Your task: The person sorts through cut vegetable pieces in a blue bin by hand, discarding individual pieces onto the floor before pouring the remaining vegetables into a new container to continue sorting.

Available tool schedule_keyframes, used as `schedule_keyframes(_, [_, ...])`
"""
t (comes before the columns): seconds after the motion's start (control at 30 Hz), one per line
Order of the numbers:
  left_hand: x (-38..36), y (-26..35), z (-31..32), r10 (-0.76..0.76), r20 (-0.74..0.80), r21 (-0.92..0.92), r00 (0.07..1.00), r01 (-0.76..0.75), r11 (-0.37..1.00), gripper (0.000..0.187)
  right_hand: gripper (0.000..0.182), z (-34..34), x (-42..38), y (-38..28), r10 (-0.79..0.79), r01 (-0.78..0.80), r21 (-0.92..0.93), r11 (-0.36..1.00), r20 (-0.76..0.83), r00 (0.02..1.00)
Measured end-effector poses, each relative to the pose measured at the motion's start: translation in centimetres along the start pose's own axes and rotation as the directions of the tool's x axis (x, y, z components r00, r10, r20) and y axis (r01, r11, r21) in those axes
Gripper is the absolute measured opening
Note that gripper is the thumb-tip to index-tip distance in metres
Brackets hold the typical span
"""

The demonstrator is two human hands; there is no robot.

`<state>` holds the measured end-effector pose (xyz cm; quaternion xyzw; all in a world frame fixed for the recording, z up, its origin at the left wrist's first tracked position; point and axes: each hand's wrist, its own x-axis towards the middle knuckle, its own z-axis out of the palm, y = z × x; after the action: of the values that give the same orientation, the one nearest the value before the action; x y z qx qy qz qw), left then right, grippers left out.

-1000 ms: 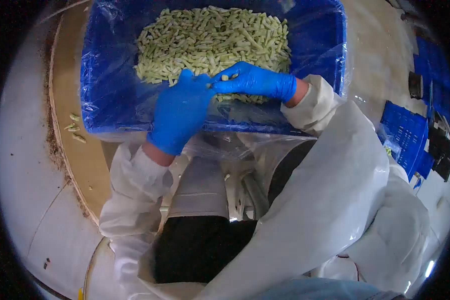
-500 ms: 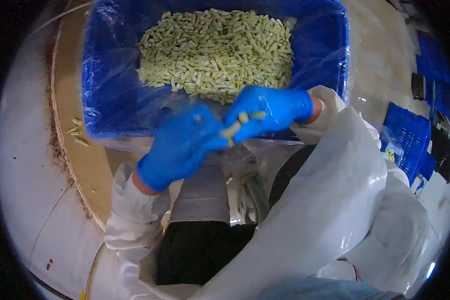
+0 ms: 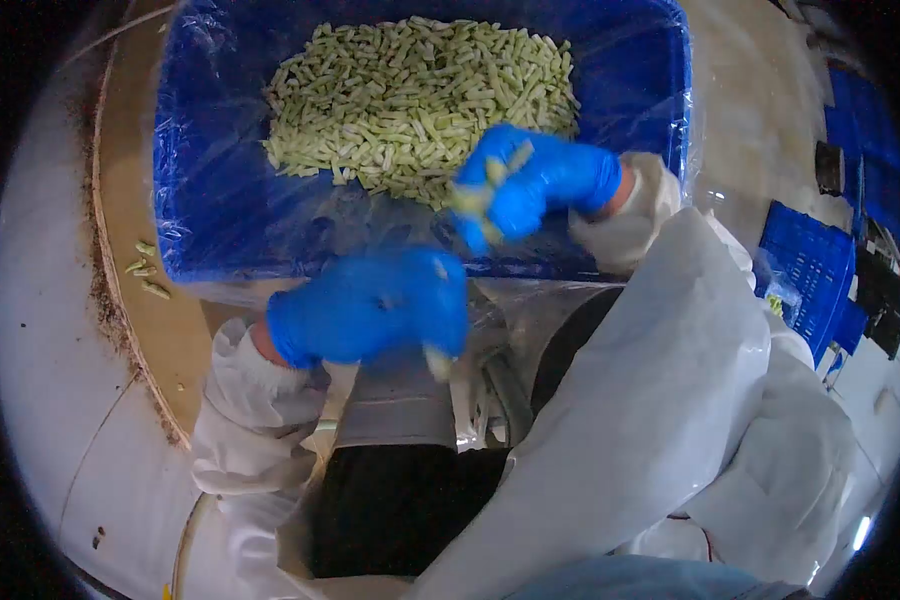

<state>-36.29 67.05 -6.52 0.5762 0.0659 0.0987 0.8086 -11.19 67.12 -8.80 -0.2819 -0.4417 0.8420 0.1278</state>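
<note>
A blue bin (image 3: 210,240) lined with clear plastic holds a heap of pale-green cut vegetable pieces (image 3: 410,105). Over its near edge, my right hand (image 3: 535,180) in a blue glove is closed around a few cut vegetable pieces, which stick out between the fingers. My left hand (image 3: 365,308), also gloved in blue, is lower and to the left, just in front of the bin's near edge. Motion blurs it, but its fingers look curled, with one vegetable piece (image 3: 437,362) at the fingertips. The two hands are apart.
A few loose vegetable pieces (image 3: 148,270) lie on the tan surface left of the bin. Blue crates (image 3: 805,265) stand at the right, a plastic bag beside them. My white sleeve and apron (image 3: 630,400) fill much of the lower right.
My hands were together at the bin's near edge and have separated. The left has dropped slightly; the right has risen a little toward the heap, with pieces still in it.
</note>
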Motion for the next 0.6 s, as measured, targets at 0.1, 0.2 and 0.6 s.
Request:
schedule_keyframes(0.1, [0.8, 2.3, -2.0, -0.372, -0.662, -0.037, 0.651, 0.466, 0.884, 0.008, 0.037, -5.0, 0.6, 3.0, -0.008, -0.096, -0.493, 0.865, -0.205, 0.979])
schedule_keyframes(0.2, [-1.9, -3.7, -7.5, 0.008, -0.839, 0.280, 0.543, 0.420, 0.863, 0.010, 0.034, -9.0, 0.7, 6.7, -0.071, -0.630, -0.683, 0.370, -0.697, 0.714])
schedule_keyframes(0.6, [-0.6, -3.3, -6.7, 0.345, -0.501, 0.789, 0.794, 0.583, -0.196, 0.050, 0.037, -11.4, 3.7, 11.1, -0.483, -0.585, -0.693, 0.422, -0.718, 0.502])
